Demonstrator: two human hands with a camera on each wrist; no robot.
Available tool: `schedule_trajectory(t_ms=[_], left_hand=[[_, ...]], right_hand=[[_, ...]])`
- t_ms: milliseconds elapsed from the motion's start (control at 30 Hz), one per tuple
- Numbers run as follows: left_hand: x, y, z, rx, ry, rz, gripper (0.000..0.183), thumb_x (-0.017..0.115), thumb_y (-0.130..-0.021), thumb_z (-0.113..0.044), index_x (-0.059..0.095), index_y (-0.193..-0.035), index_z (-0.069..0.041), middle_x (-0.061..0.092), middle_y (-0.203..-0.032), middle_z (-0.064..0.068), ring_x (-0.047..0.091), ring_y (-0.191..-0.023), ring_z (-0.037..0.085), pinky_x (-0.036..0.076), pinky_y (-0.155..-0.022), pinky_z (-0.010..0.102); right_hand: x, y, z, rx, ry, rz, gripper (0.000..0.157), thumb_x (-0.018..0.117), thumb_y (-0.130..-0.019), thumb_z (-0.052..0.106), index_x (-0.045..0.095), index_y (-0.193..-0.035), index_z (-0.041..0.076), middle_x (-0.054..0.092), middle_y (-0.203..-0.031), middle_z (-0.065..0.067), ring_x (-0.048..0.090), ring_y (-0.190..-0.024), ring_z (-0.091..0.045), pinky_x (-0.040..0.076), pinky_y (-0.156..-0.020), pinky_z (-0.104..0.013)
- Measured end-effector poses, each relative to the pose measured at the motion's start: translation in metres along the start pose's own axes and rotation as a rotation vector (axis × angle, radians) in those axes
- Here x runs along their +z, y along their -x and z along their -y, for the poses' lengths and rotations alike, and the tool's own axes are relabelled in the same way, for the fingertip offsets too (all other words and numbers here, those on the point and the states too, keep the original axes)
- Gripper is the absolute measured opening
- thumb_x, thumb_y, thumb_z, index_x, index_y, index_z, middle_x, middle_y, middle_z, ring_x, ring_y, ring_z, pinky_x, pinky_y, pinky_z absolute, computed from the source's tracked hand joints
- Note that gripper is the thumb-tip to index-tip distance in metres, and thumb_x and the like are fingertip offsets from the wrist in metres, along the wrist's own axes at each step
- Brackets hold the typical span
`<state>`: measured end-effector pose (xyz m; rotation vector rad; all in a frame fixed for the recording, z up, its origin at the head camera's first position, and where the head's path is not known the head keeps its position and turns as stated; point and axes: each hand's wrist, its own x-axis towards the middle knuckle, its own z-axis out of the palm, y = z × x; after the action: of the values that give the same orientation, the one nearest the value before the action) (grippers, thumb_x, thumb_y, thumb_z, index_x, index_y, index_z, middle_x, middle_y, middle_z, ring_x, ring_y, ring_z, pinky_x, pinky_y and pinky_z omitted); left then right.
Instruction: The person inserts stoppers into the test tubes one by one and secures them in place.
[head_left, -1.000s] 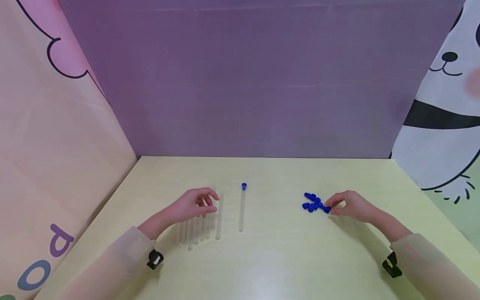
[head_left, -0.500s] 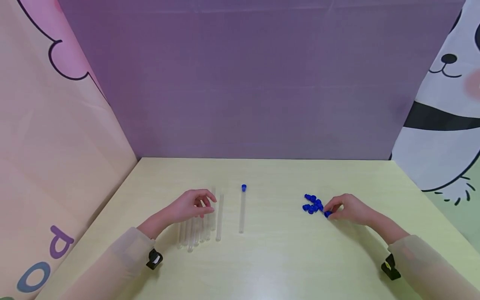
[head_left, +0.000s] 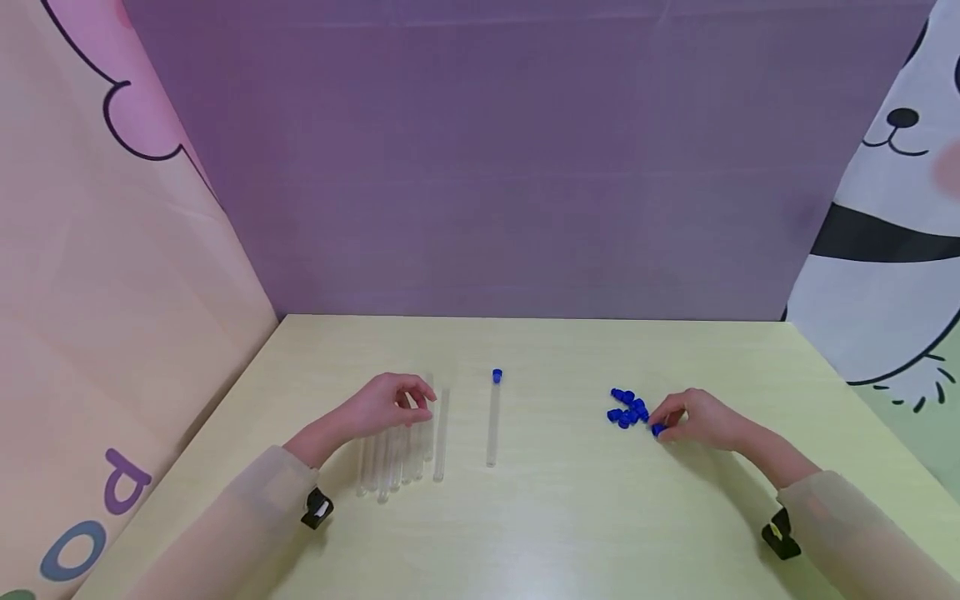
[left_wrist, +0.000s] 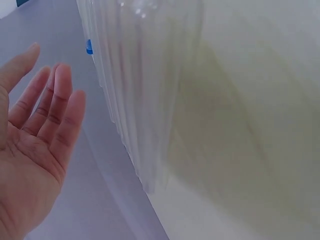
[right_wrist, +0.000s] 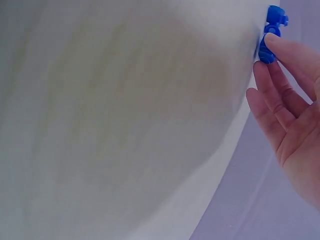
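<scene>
My left hand point(head_left: 390, 404) hovers over a row of clear test tubes point(head_left: 384, 467) lying side by side, its fingers loosely bent with nothing between them. In the left wrist view the palm point(left_wrist: 35, 165) faces the camera, and the tubes point(left_wrist: 135, 100) lie beside it. On the right, my right hand point(head_left: 701, 417) pinches a blue cap point(head_left: 657, 430) between thumb and fingers, low at the near edge of a small pile of blue caps point(head_left: 630, 412). The right wrist view shows the thumb on this cap point(right_wrist: 267, 52), with other blue caps just beyond.
Between the hands, a test tube point(head_left: 492, 425) with a blue cap point(head_left: 497, 376) on its far end lies apart on the pale wooden table point(head_left: 555, 517). A purple panel point(head_left: 525, 167) stands behind the table, with printed cloths at both sides.
My right hand has drawn the pinched cap slightly nearer, away from the pile. The left hand stays over the tubes, its fingers shifting a little. The view has shifted slightly.
</scene>
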<state>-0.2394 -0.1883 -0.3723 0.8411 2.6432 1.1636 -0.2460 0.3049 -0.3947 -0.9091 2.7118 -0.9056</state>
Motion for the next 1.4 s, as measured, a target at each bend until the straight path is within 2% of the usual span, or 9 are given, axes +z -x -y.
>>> schedule_trajectory(t_ms=[267,500,733,1167,1400], left_hand=[[-0.002,-0.014,-0.002,0.005,-0.083,-0.011,0.026,0.077,-0.084,-0.013,0.067,-0.105,0.0,0.065,-0.086,-0.001,0.06,-0.071,0.014,0.051,-0.067,0.029],[-0.002,-0.023,0.001,-0.022,-0.079,0.026,0.028,0.078,-0.083,-0.015,0.067,-0.105,-0.002,0.065,-0.086,-0.002,0.06,-0.073,0.015,0.051,-0.07,0.031],[0.005,-0.029,0.006,-0.06,-0.12,0.059,0.021,0.08,-0.081,-0.015,0.068,-0.096,-0.006,0.063,-0.082,-0.004,0.058,-0.072,0.015,0.05,-0.07,0.03],[0.019,-0.039,0.0,-0.057,-0.186,0.106,0.018,0.081,-0.08,-0.015,0.064,-0.085,-0.011,0.059,-0.077,-0.005,0.054,-0.073,0.015,0.046,-0.068,0.028],[0.029,-0.045,-0.005,-0.1,-0.17,0.104,0.024,0.083,-0.077,-0.013,0.062,-0.086,-0.007,0.058,-0.077,-0.003,0.053,-0.074,0.015,0.046,-0.069,0.028]], right_hand=[[-0.008,0.006,0.007,-0.03,0.017,-0.047,0.018,0.076,-0.082,0.005,0.073,-0.099,0.002,0.069,-0.094,0.0,0.061,-0.078,-0.006,0.05,-0.066,-0.027],[-0.013,0.011,0.014,-0.021,-0.009,-0.079,0.02,0.076,-0.083,0.006,0.071,-0.101,0.001,0.067,-0.091,0.003,0.058,-0.078,-0.006,0.05,-0.063,-0.026],[-0.014,0.016,0.018,-0.017,-0.059,-0.088,0.019,0.074,-0.083,0.002,0.069,-0.101,-0.001,0.067,-0.092,0.001,0.057,-0.079,-0.006,0.053,-0.061,-0.028],[-0.015,0.024,0.031,-0.015,-0.068,-0.085,0.02,0.075,-0.085,0.009,0.069,-0.102,0.001,0.066,-0.093,0.002,0.057,-0.082,-0.006,0.053,-0.068,-0.028],[-0.013,0.029,0.034,-0.035,-0.085,-0.088,0.019,0.074,-0.086,0.009,0.068,-0.103,0.001,0.066,-0.094,0.002,0.057,-0.082,-0.006,0.053,-0.068,-0.027]])
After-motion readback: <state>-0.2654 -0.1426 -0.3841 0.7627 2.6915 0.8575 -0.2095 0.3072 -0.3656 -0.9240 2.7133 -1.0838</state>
